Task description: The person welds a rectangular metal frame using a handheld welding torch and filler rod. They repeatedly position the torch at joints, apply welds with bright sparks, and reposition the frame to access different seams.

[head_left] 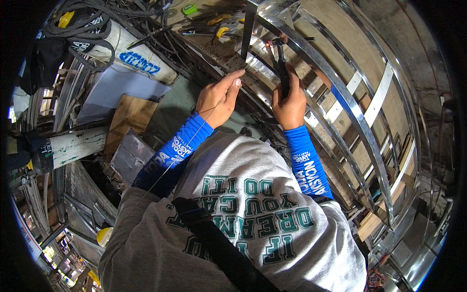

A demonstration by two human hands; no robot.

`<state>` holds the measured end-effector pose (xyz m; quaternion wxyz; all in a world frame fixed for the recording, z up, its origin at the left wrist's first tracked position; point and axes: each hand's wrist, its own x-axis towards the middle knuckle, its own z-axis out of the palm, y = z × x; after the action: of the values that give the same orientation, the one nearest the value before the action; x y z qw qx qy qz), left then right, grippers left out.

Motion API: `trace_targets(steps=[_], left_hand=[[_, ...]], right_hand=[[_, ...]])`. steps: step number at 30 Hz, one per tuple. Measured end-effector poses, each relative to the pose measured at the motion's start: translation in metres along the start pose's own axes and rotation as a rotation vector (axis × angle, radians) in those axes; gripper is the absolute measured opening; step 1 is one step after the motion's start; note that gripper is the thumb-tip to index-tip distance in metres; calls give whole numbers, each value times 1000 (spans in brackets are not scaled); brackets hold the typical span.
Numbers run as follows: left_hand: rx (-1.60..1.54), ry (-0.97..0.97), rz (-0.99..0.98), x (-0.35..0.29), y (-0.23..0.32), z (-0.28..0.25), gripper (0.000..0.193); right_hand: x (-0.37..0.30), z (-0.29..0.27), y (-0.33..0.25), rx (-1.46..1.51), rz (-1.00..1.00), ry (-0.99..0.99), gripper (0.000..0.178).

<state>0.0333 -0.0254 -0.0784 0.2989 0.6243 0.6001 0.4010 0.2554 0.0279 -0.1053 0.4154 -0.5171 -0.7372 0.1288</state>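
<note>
Sweatshirt point(233, 160), metal frame point(357, 112), cluttered bench point(226, 51)

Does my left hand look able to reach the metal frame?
Probably yes: though your left hand holds a thin rod, nothing visible stands between that hand and the metal frame.

Glare streaks a metal frame point(361, 119) and bright patches mark a grey sweatshirt point(233, 160), as lines bend toward black corners.
</note>
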Motion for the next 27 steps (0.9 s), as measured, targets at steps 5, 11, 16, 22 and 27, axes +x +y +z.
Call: trace_targets(steps=[5, 11, 16, 22, 27], left_hand=[[23, -18, -1, -1, -3, -1, 36], [-18, 30, 32, -1, 1, 1, 35], [2, 14, 16, -1, 3, -1, 37], [-3, 5, 1, -2, 4, -2, 37], [12, 6, 2, -2, 4, -1, 37]], right_hand=[[1, -2, -1, 32, 52, -58, 69], [-2, -2, 1, 41, 31, 1, 67], [-1, -5, -4, 67, 93, -32, 67], [-2, -3, 3, 97, 29, -20, 67], [-4, -3, 5, 42, 62, -64, 68]])
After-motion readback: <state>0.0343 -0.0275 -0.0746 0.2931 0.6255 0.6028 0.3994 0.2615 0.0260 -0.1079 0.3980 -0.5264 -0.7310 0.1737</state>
